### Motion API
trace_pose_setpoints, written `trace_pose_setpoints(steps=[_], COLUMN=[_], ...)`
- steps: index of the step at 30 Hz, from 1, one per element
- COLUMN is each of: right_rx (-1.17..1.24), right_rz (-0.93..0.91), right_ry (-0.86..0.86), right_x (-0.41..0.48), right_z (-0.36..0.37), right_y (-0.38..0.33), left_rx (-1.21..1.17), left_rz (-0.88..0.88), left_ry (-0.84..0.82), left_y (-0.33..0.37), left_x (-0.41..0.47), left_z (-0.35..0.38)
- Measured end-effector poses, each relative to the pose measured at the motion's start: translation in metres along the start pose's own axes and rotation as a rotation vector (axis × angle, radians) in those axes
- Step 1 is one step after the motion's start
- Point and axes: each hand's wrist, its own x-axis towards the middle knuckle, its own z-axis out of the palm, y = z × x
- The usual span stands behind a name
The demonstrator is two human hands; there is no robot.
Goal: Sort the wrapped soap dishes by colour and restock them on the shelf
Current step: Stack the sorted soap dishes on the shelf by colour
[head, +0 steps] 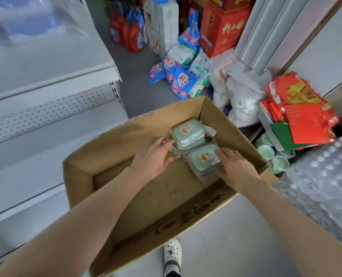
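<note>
One green soap dish [205,159] within right grip [237,169]

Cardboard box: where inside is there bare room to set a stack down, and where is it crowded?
The box floor is bare from the two green soap-dish stacks back to the near and left walls. The right side is crowded: both stacks sit there, with the left hand and right hand on them.
</note>
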Motion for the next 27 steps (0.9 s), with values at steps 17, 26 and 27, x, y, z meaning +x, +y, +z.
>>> trace_pose_setpoints(steps=[17,26,27], right_rx=[-0.048,-0.198,-0.206], right_rz=[-0.139,-0.263,-0.262], right_ry=[-0.208,-0.272,-0.280], right_x=[0.077,0.103,0.104], right_z=[0.044,0.043,0.042], right_y=[0.046,0.023,0.019], left_rx=[-0.017,-0.048,-0.053], left_rz=[-0.242,-0.429,-0.457], left_ry=[-0.155,-0.152,-0.184], left_y=[0.015,-0.043,-0.050], left_x=[0.149,-0.005,-0.021], left_z=[0.102,0.095,0.097])
